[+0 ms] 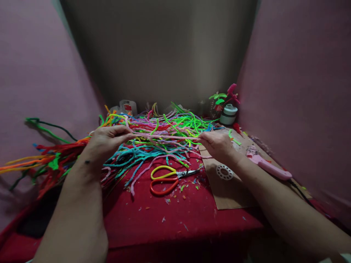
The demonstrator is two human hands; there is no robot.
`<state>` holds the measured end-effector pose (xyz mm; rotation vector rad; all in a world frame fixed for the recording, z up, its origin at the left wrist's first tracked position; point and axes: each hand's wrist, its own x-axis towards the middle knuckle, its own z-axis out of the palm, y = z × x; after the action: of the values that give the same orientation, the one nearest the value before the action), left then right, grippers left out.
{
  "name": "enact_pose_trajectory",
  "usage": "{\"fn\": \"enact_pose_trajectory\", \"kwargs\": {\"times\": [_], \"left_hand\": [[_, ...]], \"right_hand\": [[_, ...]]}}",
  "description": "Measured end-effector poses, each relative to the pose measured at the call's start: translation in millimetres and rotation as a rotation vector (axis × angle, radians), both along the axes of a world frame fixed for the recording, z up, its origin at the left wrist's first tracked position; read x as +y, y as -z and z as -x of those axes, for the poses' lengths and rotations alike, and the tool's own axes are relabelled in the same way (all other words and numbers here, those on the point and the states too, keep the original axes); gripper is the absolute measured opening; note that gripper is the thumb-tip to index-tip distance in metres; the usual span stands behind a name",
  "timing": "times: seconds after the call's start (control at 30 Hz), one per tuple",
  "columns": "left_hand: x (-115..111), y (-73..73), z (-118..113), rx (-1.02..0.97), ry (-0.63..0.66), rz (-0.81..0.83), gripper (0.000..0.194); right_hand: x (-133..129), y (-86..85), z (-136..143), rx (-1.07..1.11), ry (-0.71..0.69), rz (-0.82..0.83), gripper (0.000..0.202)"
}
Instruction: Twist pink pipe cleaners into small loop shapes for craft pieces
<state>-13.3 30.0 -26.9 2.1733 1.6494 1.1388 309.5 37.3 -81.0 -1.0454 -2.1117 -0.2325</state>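
The person's left hand [113,137] and right hand [218,145] were held well apart, the fingers of each pinched on a pink pipe cleaner [166,136] that ran straight and level between them, in front of a loose heap of coloured pipe cleaners [148,155]. Below it, open scissors [179,174] with one yellow and one red handle lay on a red cloth [164,226] among small scraps. Near the right forearm were a white ring [221,172] on cardboard [230,195] and a pink tool [270,167], with a pale jar [228,115] farther back.
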Motion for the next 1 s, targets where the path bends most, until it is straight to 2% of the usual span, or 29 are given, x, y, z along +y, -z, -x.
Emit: {"fn": "enact_pose_trajectory", "kwargs": {"times": [0.07,0.13,0.23,0.3,0.33,0.4,0.43,0.53,0.7,0.77,0.83,0.93,1.0], "left_hand": [[-1,0.5,1,-0.192,-0.062,0.02,0.018],[1,1.8,-2,-0.493,-0.017,0.011,0.017],[5,4.9,-15,-0.987,0.269,0.02,0.022],[6,8.9,-31,-1.148,0.415,0.072,0.025],[5,11.6,-40,-1.164,0.434,0.143,0.023],[1,18.1,-60,-1.081,0.462,0.329,0.03],[-1,21.6,-69,-1.027,0.454,0.367,0.03],[-5,31.1,-88,-0.959,0.445,0.385,0.015],[-3,36.8,-89,-0.946,0.326,0.42,0.02],[-3,33.5,-85,-0.834,0.288,0.441,0.023],[-6,27.8,-81,-0.555,0.312,0.506,0.026],[-12,22.5,-79,0.075,0.497,0.662,0.02],[-16,26.1,-82,0.438,0.56,0.632,0.011]], "right_hand": [[-3,-1.1,5,0.221,-0.134,0.266,0.025],[-7,-1.7,12,0.482,-0.265,0.584,0.029],[-14,-0.1,23,0.805,-0.449,0.928,0.027],[-17,2.4,28,0.952,-0.526,1.046,0.022],[-19,3.8,30,1.001,-0.55,1.083,0.02],[-22,6.2,34,1.048,-0.581,1.133,0.016],[-23,7.1,35,1.056,-0.595,1.15,0.015],[-26,8.0,37,1.07,-0.65,1.199,0.013],[-27,6.2,37,1.035,-0.599,1.259,0.011],[-27,5.8,37,1.026,-0.587,1.263,0.011],[-27,5.8,36,1.028,-0.598,1.236,0.01],[-28,5.4,36,1.049,-0.611,1.167,0.01],[-29,4.2,35,1.066,-0.603,1.148,0.01]]}}
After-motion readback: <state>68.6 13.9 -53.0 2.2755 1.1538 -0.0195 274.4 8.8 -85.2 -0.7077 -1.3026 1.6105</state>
